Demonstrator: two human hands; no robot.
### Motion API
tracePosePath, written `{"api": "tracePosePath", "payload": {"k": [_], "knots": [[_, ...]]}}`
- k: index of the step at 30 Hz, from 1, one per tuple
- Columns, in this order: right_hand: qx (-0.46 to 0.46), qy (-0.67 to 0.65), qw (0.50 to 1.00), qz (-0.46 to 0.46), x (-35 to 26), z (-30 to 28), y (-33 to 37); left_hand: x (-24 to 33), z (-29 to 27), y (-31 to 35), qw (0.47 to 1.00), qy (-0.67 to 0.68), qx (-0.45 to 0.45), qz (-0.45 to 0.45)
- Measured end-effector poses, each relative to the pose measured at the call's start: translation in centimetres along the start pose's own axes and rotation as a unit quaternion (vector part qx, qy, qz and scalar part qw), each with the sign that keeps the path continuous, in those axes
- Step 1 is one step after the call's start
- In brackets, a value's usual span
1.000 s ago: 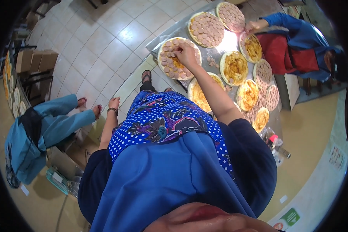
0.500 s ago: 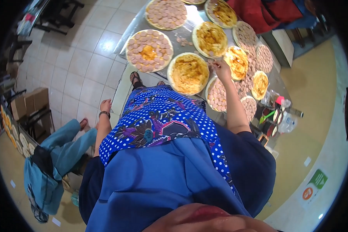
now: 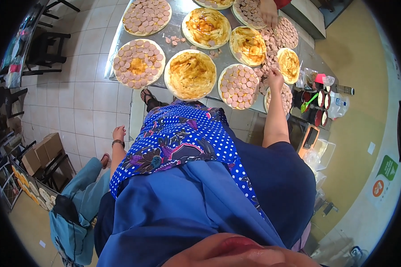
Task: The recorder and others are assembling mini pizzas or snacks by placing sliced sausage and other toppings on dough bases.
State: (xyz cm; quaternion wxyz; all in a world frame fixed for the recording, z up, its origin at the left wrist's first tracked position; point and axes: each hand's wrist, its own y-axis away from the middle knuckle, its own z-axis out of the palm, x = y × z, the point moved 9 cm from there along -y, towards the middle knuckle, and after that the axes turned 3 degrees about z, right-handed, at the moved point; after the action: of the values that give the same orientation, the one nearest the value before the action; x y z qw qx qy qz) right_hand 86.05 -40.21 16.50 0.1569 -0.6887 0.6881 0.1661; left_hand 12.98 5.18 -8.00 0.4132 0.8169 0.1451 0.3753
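Note:
My right hand [image 3: 276, 79] reaches over the table to the heap of pink sausage slices [image 3: 271, 50], fingers drawn together on slices at its near end. Beside it lie a round flat dough base covered with sausage slices [image 3: 239, 86] and another sliced-topped base [image 3: 286, 99], partly hidden by my wrist. A base with only reddish-brown sauce [image 3: 190, 74] sits further left, next to one with a ring of slices [image 3: 138, 64] around a bare saucy middle. My left hand [image 3: 119, 133] hangs at my side, away from the table, holding nothing, its fingers loosely bent and apart.
Another person's hand [image 3: 268, 13] works over a sliced-topped base at the far side. More sauced bases [image 3: 247, 46] lie on the metal table [image 3: 176, 52]. Jars, a green spoon [image 3: 308, 103] and a bottle stand at right. A person in teal [image 3: 82, 184] is at left.
My right hand has moved from beside the sauced base to the sausage heap. The view has shifted, so the table sits further left. Another person's hand has come into view at the far side.

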Motion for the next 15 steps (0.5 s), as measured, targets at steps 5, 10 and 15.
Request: {"api": "tracePosePath", "payload": {"k": [5, 10, 15], "knots": [[-0.026, 0.119, 0.992, 0.012, -0.7, 3.4, -1.0, 0.6, 0.0, 2.0, 1.000, -0.020, 0.016, 0.013], [-0.046, 0.075, 0.996, -0.027, -0.3, 4.1, -1.9, 0.5, -1.1, 3.4, 0.996, 0.032, 0.052, 0.058], [-0.007, 0.032, 0.999, -0.038, 1.5, 3.2, -2.4, -1.7, -1.7, 3.3, 0.996, -0.023, 0.056, 0.059]]}}
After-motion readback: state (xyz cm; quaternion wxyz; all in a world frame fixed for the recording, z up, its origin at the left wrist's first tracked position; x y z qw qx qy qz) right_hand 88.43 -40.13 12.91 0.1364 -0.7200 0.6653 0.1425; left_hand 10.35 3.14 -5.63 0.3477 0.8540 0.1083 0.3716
